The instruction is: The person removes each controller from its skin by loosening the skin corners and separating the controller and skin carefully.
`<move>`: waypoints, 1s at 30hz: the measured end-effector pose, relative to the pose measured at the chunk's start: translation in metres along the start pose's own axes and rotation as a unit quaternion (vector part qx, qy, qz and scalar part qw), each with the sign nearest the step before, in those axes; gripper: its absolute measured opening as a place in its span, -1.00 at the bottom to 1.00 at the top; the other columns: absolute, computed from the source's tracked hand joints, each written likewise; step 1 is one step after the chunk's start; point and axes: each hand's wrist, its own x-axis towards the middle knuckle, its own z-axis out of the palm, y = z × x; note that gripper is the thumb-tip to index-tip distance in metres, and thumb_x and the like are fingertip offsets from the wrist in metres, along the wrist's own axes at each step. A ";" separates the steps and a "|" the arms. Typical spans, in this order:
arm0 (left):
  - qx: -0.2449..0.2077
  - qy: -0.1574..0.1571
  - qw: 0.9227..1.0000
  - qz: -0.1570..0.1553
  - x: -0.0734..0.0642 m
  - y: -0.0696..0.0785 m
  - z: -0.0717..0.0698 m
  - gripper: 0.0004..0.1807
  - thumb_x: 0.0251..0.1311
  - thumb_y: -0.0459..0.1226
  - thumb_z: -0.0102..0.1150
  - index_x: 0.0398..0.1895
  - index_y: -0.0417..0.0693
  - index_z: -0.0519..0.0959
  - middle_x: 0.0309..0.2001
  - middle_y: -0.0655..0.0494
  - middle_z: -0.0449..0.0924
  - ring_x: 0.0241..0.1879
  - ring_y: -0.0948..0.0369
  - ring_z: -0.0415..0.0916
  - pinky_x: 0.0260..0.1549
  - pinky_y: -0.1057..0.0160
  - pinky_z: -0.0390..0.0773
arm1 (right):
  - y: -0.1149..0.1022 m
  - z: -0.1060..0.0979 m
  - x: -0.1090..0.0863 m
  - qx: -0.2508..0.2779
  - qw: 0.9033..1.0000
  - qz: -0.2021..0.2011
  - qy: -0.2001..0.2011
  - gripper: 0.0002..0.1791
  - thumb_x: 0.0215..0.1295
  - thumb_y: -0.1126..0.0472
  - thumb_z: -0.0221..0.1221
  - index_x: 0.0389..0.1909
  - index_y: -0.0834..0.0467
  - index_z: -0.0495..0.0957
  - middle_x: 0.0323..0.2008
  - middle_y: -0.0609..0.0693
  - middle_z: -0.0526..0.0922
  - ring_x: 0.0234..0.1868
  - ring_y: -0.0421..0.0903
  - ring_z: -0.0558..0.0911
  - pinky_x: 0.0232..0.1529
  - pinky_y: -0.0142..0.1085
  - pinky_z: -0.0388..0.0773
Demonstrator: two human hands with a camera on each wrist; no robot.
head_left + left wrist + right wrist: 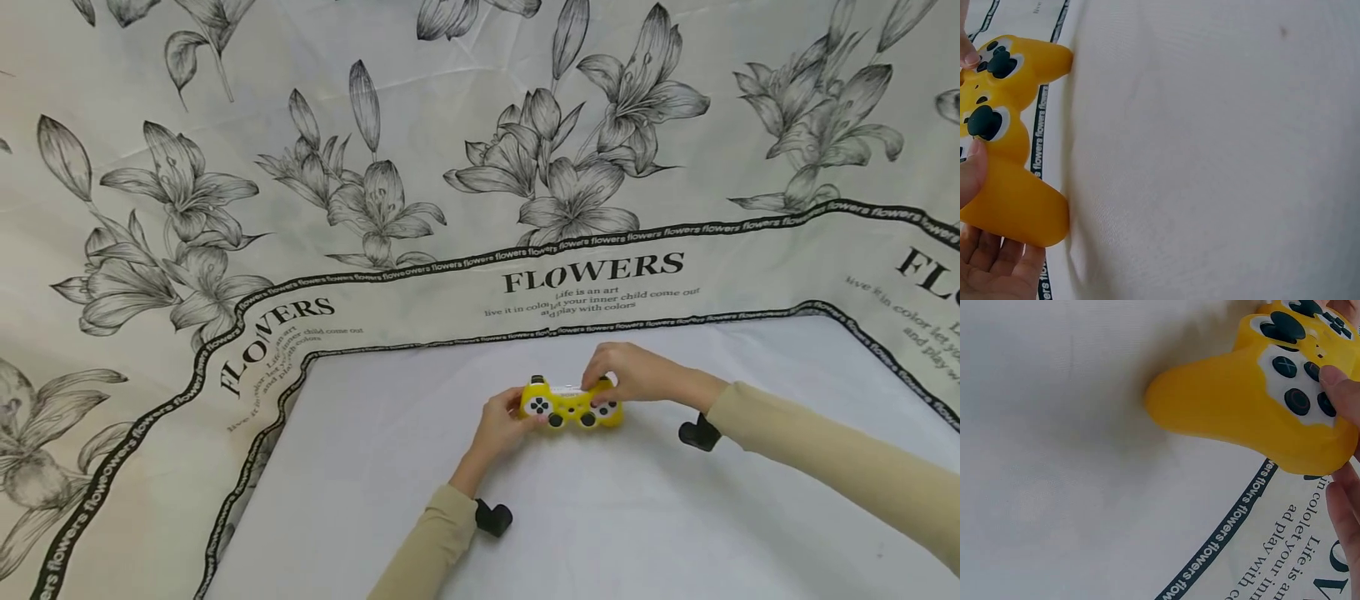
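Note:
A yellow game controller with black thumbsticks and white button areas is held upright over the white surface, its face toward me. My left hand grips its left side; in the left wrist view the thumb lies by a thumbstick and the fingers are behind the handle. At the upper right side, my right hand pinches it. The right wrist view has that thumb on the round buttons, with fingers at the back edge.
A white cloth-covered table lies under the hands. Behind it and at the sides hangs a flower-printed cloth with black lettered bands. Black wrist pieces sit by both sleeves.

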 end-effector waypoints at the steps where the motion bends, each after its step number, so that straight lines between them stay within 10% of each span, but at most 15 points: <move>1: 0.002 -0.001 1.000 0.001 0.001 0.000 0.000 -0.41 0.02 -0.25 0.42 0.15 -0.27 0.50 0.07 -0.11 0.60 0.09 0.06 0.53 0.16 0.18 0.51 | 0.001 -0.001 0.000 -0.002 1.000 -0.004 0.001 -0.76 -0.03 0.19 0.45 -0.27 0.06 0.74 -0.26 -0.16 0.73 -0.17 -0.17 0.59 -0.09 -0.22 0.61; 17: -0.002 -0.012 1.000 -0.001 0.004 -0.003 0.000 -0.40 0.06 -0.23 0.40 0.17 -0.26 0.47 0.04 -0.08 0.60 0.07 0.10 0.54 0.16 0.16 0.51 | -0.001 -0.001 0.011 -0.088 0.992 -0.091 -0.007 -0.86 0.01 0.30 0.41 -0.50 0.02 0.65 -0.46 -0.23 0.61 -0.36 -0.29 0.46 -0.30 -0.42 0.55; 30: 0.015 -0.024 1.000 0.003 0.004 -0.002 -0.001 -0.43 0.03 -0.26 0.42 0.13 -0.25 0.50 0.01 -0.05 0.61 0.05 0.12 0.54 0.14 0.18 0.52 | 0.002 -0.018 0.032 0.041 0.981 -0.032 -0.185 -0.88 0.17 0.30 0.29 -0.44 0.03 0.57 -0.40 -0.24 0.58 -0.31 -0.34 0.47 -0.17 -0.38 0.56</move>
